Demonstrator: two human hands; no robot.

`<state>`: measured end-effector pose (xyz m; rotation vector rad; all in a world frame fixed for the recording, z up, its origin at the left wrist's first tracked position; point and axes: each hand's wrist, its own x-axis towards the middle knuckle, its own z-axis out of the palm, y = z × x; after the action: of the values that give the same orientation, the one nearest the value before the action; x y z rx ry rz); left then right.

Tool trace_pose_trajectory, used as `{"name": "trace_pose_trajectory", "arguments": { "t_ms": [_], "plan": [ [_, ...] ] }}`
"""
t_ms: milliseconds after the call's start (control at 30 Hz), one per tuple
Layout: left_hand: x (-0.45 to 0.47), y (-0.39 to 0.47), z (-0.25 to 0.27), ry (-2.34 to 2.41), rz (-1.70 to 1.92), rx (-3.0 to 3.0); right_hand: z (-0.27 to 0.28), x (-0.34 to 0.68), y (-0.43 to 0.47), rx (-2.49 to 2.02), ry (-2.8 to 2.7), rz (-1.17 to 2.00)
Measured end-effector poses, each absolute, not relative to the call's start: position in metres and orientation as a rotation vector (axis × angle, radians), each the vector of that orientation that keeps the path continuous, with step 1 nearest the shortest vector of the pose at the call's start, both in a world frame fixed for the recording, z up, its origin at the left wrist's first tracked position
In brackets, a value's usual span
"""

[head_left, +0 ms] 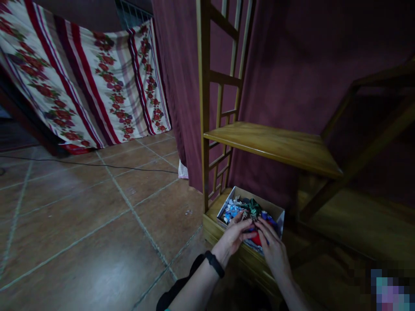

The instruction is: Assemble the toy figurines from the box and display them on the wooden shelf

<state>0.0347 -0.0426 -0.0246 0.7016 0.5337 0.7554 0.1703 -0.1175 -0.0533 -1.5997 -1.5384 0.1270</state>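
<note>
A shallow open cardboard box (269, 200) sits on the low wooden ledge, filled with small bunched cloth pieces. Among them are a blue and white piece (231, 210), a shiny dark green piece (253, 207) and a red piece (256, 239). My left hand (238, 233), with a black band on the wrist, reaches in over the front side with curled fingers. My right hand (272, 245) comes from the other side, fingers bent inward. Their fingertips meet at a small brownish patterned bunched cloth (249, 214), partly hidden by the fingers.
A wooden shelf board (275, 144) juts out above the box, beside a tall wooden upright (204, 108). Purple curtain (178, 86) hangs behind. A flowered sheet (97, 82) hangs at left. A black cable (129, 167) crosses the tiled floor (97, 242).
</note>
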Motion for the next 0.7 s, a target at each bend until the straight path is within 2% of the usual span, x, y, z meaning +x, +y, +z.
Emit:
{"name": "trace_pose_trajectory", "arguments": {
  "t_ms": [167, 367, 700],
  "plan": [
    [0.046, -0.046, -0.032, 0.559, 0.887, 0.801, -0.054, 0.169, -0.119, -1.56, -1.414, 0.232],
    [0.049, -0.041, -0.042, 0.636, 0.992, 0.995, -0.061, 0.164, -0.11, -1.419, -1.028, 0.537],
    [0.044, -0.058, -0.041, 0.667, 0.958, 1.399, -0.067, 0.174, -0.109, -1.542, -1.034, 0.707]
  ]
}}
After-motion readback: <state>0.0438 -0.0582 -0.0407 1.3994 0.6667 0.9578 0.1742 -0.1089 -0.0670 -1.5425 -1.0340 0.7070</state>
